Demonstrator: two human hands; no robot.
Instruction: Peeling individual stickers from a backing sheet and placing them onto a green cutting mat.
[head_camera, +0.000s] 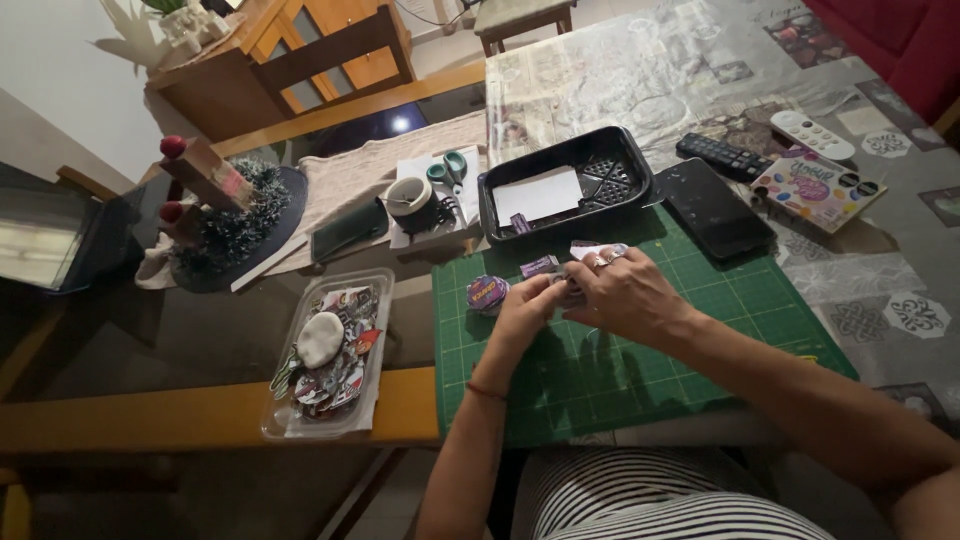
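One green gridded cutting mat (640, 370) is seen, and one black plastic tray (620, 170). Two remote controls are counted: one black (724, 156), one white (812, 134). One black flat phone (712, 208), one pair of teal-handled scissors (447, 170), one roll of tape (408, 196) and one clear plastic container (372, 380) of round printed pieces are also seen. Two hands are counted, left (522, 312) and right (625, 295).

dim indoor light | bright glare spot on glass table (400, 124) beyond the hands | soft shadows under the hands | wide-angle bending at edges | slightly soft
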